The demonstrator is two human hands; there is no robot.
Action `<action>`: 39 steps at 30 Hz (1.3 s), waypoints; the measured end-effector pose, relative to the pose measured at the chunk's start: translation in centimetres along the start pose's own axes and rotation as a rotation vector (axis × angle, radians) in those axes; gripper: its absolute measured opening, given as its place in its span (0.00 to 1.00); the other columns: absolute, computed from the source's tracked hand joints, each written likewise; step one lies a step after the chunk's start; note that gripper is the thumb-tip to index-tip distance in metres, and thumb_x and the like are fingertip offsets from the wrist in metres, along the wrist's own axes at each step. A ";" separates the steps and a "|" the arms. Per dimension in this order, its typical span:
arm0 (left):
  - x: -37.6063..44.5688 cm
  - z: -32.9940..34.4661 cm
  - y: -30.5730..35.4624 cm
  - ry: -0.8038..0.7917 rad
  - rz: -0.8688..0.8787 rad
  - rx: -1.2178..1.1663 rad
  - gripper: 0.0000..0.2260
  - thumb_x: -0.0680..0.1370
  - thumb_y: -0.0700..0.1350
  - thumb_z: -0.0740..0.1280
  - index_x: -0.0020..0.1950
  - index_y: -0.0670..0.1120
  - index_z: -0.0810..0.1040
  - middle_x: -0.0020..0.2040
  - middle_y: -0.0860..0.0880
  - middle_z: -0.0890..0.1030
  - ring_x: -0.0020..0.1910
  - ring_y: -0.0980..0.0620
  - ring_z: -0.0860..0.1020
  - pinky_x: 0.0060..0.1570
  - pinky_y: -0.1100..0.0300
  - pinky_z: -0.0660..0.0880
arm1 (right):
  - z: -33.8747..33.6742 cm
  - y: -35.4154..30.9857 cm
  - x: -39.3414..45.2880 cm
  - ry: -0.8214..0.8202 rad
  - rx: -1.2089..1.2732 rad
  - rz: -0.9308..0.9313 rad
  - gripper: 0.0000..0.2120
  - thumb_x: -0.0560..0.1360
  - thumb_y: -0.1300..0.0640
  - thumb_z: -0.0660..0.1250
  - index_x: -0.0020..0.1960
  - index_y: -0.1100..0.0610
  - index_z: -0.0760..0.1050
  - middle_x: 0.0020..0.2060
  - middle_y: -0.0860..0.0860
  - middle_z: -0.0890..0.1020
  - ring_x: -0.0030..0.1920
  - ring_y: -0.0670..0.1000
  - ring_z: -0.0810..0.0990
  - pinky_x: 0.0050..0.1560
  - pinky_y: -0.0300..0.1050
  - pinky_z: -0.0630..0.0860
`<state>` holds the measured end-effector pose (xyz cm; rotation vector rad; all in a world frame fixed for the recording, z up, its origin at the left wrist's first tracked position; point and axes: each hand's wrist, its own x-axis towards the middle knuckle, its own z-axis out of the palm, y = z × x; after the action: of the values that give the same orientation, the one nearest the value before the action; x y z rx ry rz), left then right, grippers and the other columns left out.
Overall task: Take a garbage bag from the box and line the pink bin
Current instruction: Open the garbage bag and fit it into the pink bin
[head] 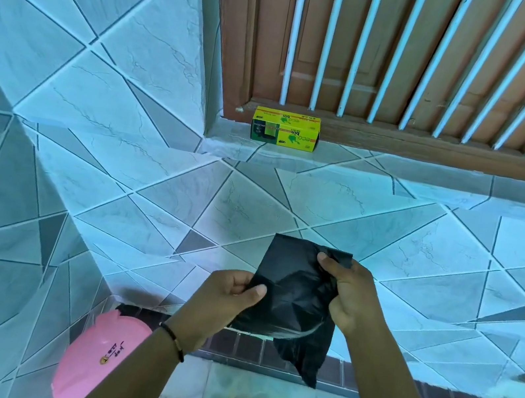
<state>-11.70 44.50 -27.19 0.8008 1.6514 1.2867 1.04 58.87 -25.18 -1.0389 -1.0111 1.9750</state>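
- We hold a black garbage bag (pixel 293 294) up in front of us with both hands, and it is still mostly folded.
- Our left hand (pixel 220 299) pinches the bag's left edge — the thumb lies on the front and the fingers curl behind.
- Our right hand (pixel 347 293) grips the top right part, with its fingers curled tight round a bunch of the plastic.
- A loose corner of the bag hangs down below our hands.
- The pink bin (pixel 96 355) sits low on the left, just beside our left arm, partly hidden by it.
- The yellow and green box (pixel 286 129) lies far off on the tiled ledge (pixel 431 178) — right under the brown window frame (pixel 402 142) with white bars.
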 end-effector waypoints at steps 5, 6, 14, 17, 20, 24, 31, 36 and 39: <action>0.6 0.1 0.1 0.080 -0.015 -0.001 0.08 0.78 0.41 0.63 0.45 0.45 0.82 0.40 0.46 0.85 0.41 0.49 0.82 0.43 0.57 0.79 | -0.5 0.4 -0.1 -0.166 -0.011 0.062 0.07 0.74 0.60 0.67 0.48 0.63 0.79 0.41 0.56 0.85 0.43 0.55 0.83 0.43 0.46 0.81; 0.7 0.1 0.4 0.108 -0.008 -0.045 0.08 0.78 0.41 0.64 0.43 0.45 0.82 0.38 0.47 0.85 0.38 0.50 0.82 0.40 0.60 0.78 | -0.7 0.6 -0.3 -0.231 -0.023 0.095 0.10 0.74 0.58 0.66 0.50 0.64 0.79 0.43 0.57 0.85 0.44 0.55 0.83 0.44 0.46 0.81; 1.4 -0.3 0.7 0.108 -0.071 -0.245 0.13 0.73 0.50 0.68 0.45 0.40 0.82 0.38 0.46 0.84 0.38 0.49 0.81 0.40 0.60 0.78 | -1.0 3.1 -1.1 -0.329 -0.208 0.160 0.16 0.64 0.57 0.71 0.48 0.65 0.80 0.43 0.58 0.85 0.44 0.55 0.84 0.45 0.48 0.81; 1.1 -0.7 0.1 -0.023 -0.132 -0.336 0.09 0.78 0.46 0.63 0.49 0.44 0.81 0.43 0.48 0.85 0.42 0.52 0.83 0.43 0.58 0.80 | -1.0 2.7 -0.6 -0.269 -0.166 0.138 0.16 0.63 0.58 0.71 0.48 0.66 0.80 0.41 0.57 0.85 0.42 0.54 0.84 0.43 0.47 0.82; 1.2 -0.8 -0.2 0.006 -0.121 -0.362 0.06 0.77 0.42 0.64 0.46 0.44 0.81 0.39 0.49 0.84 0.38 0.54 0.80 0.39 0.61 0.79 | -1.2 2.7 -0.3 -0.240 -0.187 0.178 0.16 0.65 0.58 0.72 0.50 0.67 0.79 0.41 0.57 0.85 0.41 0.54 0.84 0.38 0.45 0.81; 1.6 -0.7 -0.4 0.112 -0.089 -0.411 0.05 0.74 0.42 0.68 0.39 0.44 0.80 0.34 0.50 0.83 0.34 0.54 0.79 0.37 0.63 0.77 | -1.2 2.7 -0.5 -0.146 -0.448 0.216 0.13 0.73 0.52 0.69 0.43 0.64 0.77 0.34 0.56 0.83 0.31 0.54 0.80 0.33 0.44 0.78; 2.1 -0.5 -0.7 0.275 -0.085 -0.552 0.11 0.65 0.44 0.74 0.34 0.47 0.72 0.37 0.46 0.80 0.37 0.50 0.75 0.37 0.60 0.71 | -0.3 2.2 -0.7 0.131 -0.810 -0.365 0.08 0.72 0.49 0.69 0.40 0.53 0.76 0.38 0.47 0.81 0.37 0.50 0.78 0.43 0.45 0.76; 2.1 0.2 -0.4 0.263 -0.077 -0.545 0.11 0.63 0.47 0.75 0.35 0.44 0.76 0.34 0.44 0.80 0.35 0.49 0.76 0.38 0.58 0.75 | 3.2 2.4 -2.9 -0.254 -0.839 -0.356 0.06 0.66 0.52 0.75 0.39 0.50 0.78 0.33 0.46 0.81 0.30 0.42 0.75 0.32 0.31 0.71; 1.8 0.4 -0.2 0.195 -0.106 -0.566 0.09 0.68 0.47 0.72 0.39 0.41 0.78 0.34 0.45 0.82 0.32 0.51 0.80 0.32 0.62 0.77 | 3.9 3.3 -2.9 -0.228 -0.890 -0.361 0.05 0.66 0.53 0.75 0.38 0.50 0.78 0.31 0.46 0.81 0.29 0.42 0.76 0.33 0.36 0.76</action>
<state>-12.10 46.13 -27.84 0.2490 1.3433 1.6828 -1.70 53.66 -25.49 -0.9576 -2.1392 1.3488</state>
